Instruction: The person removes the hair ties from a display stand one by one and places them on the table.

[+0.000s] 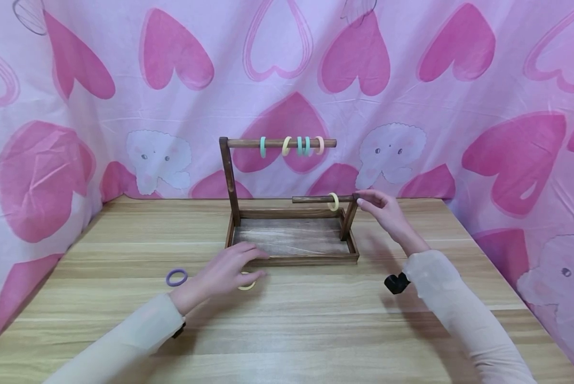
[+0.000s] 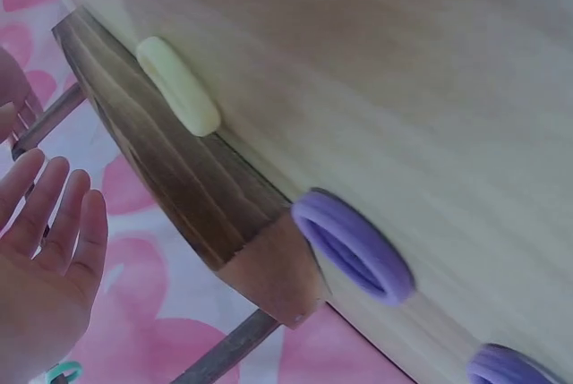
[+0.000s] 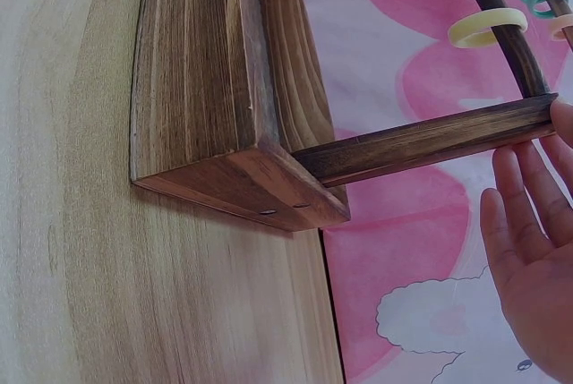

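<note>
On a pale wooden table [image 1: 316,330], working at a dark wooden rack [image 1: 311,260] with both bare hands. Hovering with the left hand [image 1: 226,270] above the tabletop, just in front of the rack's tray, gripping nothing, with fingers loosely extended and thumb set apart from them. Reaching with the right hand [image 1: 388,218] to the top of the short post [image 1: 348,220] at the rack's right end, holding it between thumb and fingers. Wearing pale sleeves [image 1: 460,314] on both arms and a black device [image 1: 396,283] by the right cuff.

Bearing a pale yellow ring [image 1: 335,205] on the lower bar [image 1: 311,200], near the short post. Carrying five more on the upper bar [image 1: 244,143], running from left to right: a green ring [image 1: 263,149], a cream ring [image 1: 284,146], two teal rings [image 1: 308,149] close together and a pink ring [image 1: 321,149] toward the free end.

Showing a loose yellow ring [image 2: 179,87] on the table, just beside the tray's front wall and partly hidden by the left hand from the head. Showing also, from the left wrist, a purple ring [image 2: 369,236] near the tray's corner and a second purple ring [image 2: 501,364] cut off by the edge of view. Hanging behind in pink patterned cloth [image 1: 354,58].
</note>
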Demonstrator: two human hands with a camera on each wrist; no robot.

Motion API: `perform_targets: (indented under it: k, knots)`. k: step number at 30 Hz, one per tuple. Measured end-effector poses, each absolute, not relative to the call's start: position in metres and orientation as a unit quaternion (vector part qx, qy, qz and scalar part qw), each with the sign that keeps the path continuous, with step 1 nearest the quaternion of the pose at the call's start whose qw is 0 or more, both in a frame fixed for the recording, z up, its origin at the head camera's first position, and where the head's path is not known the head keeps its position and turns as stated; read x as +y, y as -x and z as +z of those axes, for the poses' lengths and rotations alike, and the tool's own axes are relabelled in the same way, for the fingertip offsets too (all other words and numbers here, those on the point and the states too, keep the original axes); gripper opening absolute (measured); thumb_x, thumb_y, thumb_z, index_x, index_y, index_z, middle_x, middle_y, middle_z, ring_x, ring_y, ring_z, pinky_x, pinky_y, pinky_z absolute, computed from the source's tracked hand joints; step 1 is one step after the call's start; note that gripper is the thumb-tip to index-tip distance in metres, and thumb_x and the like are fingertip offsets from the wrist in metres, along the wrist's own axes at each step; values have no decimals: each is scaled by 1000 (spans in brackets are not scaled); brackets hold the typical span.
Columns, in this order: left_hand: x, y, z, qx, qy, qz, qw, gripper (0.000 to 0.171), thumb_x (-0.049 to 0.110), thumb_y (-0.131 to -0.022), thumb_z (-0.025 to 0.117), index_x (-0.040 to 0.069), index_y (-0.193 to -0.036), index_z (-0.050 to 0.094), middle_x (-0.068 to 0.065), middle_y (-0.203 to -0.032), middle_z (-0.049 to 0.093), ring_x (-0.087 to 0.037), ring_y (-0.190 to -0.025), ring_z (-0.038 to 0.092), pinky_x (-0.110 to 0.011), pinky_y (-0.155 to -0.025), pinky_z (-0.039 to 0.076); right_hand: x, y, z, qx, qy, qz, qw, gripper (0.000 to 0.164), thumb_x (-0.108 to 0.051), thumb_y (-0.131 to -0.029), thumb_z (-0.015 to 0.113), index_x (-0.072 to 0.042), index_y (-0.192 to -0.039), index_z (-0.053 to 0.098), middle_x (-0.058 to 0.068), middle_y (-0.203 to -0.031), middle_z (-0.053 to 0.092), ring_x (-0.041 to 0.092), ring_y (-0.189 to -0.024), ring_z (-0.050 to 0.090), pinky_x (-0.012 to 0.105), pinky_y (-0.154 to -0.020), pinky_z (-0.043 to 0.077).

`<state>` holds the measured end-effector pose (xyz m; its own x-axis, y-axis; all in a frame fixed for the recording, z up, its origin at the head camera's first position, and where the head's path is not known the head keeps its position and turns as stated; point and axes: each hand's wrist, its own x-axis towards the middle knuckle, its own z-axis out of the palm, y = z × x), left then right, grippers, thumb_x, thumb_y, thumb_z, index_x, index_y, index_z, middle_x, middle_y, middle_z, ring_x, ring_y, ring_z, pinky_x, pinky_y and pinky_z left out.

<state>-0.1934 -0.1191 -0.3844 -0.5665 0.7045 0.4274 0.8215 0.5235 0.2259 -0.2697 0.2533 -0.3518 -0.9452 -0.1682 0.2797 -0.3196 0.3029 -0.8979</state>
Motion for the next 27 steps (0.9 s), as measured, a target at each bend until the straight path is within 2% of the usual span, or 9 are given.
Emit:
perform_targets:
  k: [6,13,18,27]
  knots:
    - [-110,203,-378,-855,446,-223,144,30,28,-81,64,11,-105,62,2,-101,59,-12,-97,52,-30,-81,43,253,269,-351,-806,-146,569,65,41,-26,-86,58,-2,-119,53,3,-110,57,11,-97,52,25,-82,41]
    - [-98,218,-370,-836,456,-245,181,27,24,-79,66,11,-103,62,3,-99,59,-11,-93,54,-28,-77,44,253,269,-351,-809,-141,567,66,43,-29,-85,58,-2,-118,54,4,-110,56,12,-98,52,26,-82,41]
    - [-91,225,-360,-839,448,-256,173,29,23,-79,65,10,-105,62,3,-98,59,-10,-92,53,-28,-75,44,253,269,-351,-805,-145,571,68,41,-27,-86,58,-2,-118,54,3,-109,57,11,-97,52,24,-81,41]
    - [-75,241,-343,-827,453,-271,193,30,23,-80,64,11,-107,61,2,-104,58,-11,-101,50,-28,-85,39,252,269,-351,-807,-145,568,70,43,-28,-85,59,-1,-117,54,4,-109,57,11,-97,52,24,-81,42]
